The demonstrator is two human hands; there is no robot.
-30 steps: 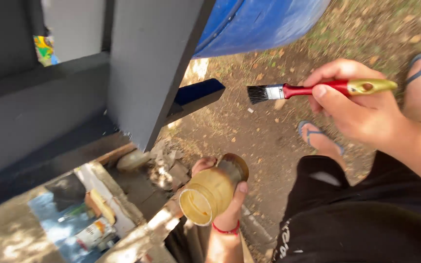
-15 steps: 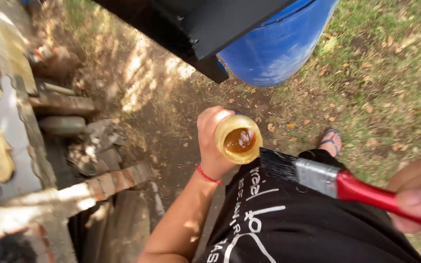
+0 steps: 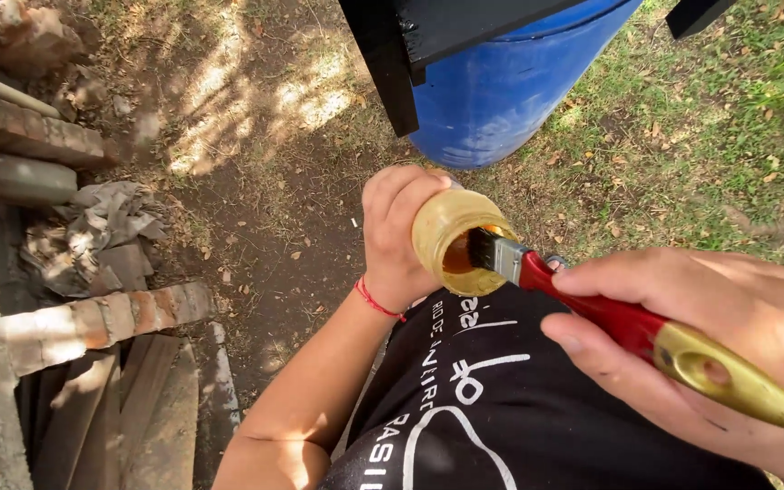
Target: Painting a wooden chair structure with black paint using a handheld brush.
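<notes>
Brush tip sits in the mouth of the jar, handle running back to the right hand.

The left hand (image 3: 401,231) wraps its fingers round the yellowish jar (image 3: 454,238), tilting the open mouth toward the person, amber liquid showing inside. The right hand (image 3: 710,340) pinches the red-and-gold handle of the paintbrush (image 3: 628,322); its long axis slants from lower right up to upper left, bristles just inside the rim. Jar lies up and left of the right fingers (image 3: 592,354), both hands close together over the black shirt (image 3: 492,408). A blue barrel (image 3: 501,100) stands beyond on the dirt, bricks (image 3: 102,318) well off to the left.
</notes>
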